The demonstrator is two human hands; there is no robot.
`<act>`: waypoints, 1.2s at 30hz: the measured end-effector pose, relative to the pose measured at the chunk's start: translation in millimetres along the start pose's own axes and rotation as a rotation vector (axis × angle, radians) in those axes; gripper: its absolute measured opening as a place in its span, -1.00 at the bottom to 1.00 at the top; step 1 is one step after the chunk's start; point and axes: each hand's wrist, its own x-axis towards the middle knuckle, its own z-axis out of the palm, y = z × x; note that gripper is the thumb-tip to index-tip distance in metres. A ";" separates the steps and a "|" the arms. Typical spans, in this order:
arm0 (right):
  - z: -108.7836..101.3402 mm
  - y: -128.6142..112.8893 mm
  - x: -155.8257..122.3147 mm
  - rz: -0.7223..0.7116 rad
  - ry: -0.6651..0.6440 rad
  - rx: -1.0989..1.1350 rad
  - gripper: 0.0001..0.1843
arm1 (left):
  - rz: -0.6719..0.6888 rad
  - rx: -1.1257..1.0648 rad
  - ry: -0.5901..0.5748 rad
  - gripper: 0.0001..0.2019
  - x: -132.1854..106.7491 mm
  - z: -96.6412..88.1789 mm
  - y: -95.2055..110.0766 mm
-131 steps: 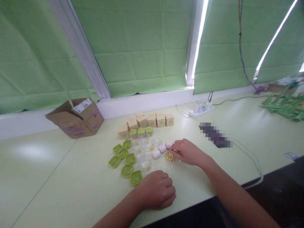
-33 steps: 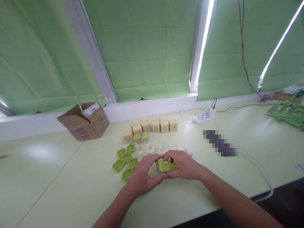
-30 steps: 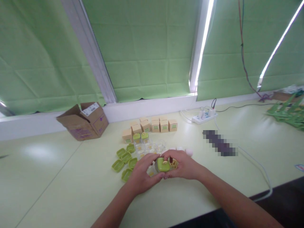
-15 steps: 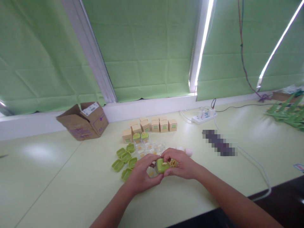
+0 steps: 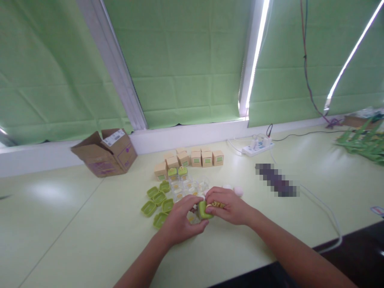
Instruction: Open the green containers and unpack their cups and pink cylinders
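Note:
My left hand point(image 5: 181, 220) is closed around a small clear container with a green lid point(image 5: 204, 211), low at the middle of the head view. My right hand point(image 5: 229, 206) pinches a pale yellow loop on top of the lid, and a yellow braided cord point(image 5: 218, 204) shows between its fingers. To the left lie several empty green lids point(image 5: 149, 208), hollow side up. Behind my hands stand several clear cups point(image 5: 189, 185) with yellowish spots. Beyond them, two similar containers wear green lids point(image 5: 182, 172) with small loops on top.
Several small cardboard boxes point(image 5: 207, 159) stand behind the cups. A larger open carton point(image 5: 109, 156) is at the back left. Pale pink round objects point(image 5: 238, 191) lie by my right hand. A white power strip point(image 5: 258, 148) and a blurred-out dark object point(image 5: 277, 181) are farther right.
The green-lidded container has tilted, so its lid now faces more to the right. My right fingers have closed in on the loop and cord.

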 end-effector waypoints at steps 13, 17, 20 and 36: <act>-0.6 0.3 -0.3 0.012 -0.044 -0.054 -0.87 | -0.019 -0.012 -0.023 -0.60 1.0 -1.9 3.9; -0.1 1.3 -0.8 0.015 -0.050 -0.070 -0.86 | -0.026 -0.009 -0.027 -0.60 0.9 -2.3 4.3; 0.4 1.8 -1.1 0.019 -0.057 -0.080 -0.86 | -0.032 -0.002 -0.023 -0.58 0.5 -1.8 3.8; -1.7 1.5 -2.2 0.059 -0.045 -0.112 -0.87 | -0.096 0.011 -0.047 -0.61 2.3 -2.0 4.4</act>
